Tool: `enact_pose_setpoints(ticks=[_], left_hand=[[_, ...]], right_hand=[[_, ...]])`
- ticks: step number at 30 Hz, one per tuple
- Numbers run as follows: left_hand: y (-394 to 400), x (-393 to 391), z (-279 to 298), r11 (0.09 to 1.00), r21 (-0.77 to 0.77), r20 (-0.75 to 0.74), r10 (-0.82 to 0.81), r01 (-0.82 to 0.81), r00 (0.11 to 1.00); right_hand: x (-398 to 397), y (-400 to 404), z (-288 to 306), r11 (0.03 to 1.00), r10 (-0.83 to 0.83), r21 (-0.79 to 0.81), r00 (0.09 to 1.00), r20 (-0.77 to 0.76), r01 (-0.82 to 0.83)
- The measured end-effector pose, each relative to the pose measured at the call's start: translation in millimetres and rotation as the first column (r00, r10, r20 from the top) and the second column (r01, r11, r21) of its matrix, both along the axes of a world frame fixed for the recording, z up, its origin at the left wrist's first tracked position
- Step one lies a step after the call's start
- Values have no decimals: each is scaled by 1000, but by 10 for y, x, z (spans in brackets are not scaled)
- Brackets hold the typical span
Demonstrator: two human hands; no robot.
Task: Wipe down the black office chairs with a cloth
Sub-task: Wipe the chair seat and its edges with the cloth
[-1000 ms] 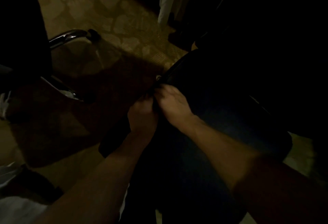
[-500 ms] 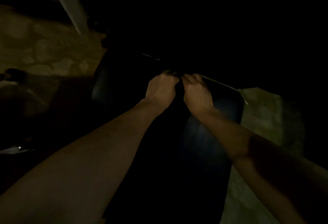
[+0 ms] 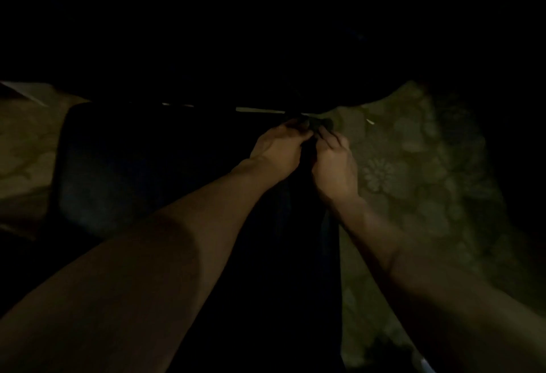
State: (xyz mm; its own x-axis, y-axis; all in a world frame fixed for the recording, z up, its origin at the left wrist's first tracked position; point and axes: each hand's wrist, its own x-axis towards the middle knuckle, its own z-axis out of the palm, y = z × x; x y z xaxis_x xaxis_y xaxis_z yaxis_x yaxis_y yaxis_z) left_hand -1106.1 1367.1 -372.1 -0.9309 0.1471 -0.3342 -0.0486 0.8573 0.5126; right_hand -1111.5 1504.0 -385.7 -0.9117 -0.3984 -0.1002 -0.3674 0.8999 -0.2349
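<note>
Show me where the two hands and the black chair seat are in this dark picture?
left hand (image 3: 279,148), head view, back of hand.
right hand (image 3: 335,164), head view, back of hand.
black chair seat (image 3: 124,171), head view, flat top surface.

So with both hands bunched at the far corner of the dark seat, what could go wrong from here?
The scene is very dark, so the left hand and right hand may miss patches of the black chair seat. Whatever they grip is too dim to identify. Both work near the thin metal edge, where fingers could snag.
</note>
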Motion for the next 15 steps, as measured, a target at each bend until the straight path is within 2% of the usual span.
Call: enact_pose_setpoints(ticks=[4, 7, 11, 15], left_hand=[[273, 290, -135, 999, 23, -90, -47, 49, 995], [399, 952, -85, 1000, 0, -129, -31, 31, 991], [488, 1701, -45, 994, -28, -51, -109, 107, 993], [528, 1750, 36, 988, -58, -42, -145, 142, 989]], right_hand=[[360, 202, -109, 979, -177, -91, 982, 61, 182], [855, 289, -130, 969, -187, -147, 978, 94, 200], [1659, 405, -61, 942, -201, -259, 976, 80, 215], [1792, 462, -108, 929, -186, -307, 978, 93, 205]])
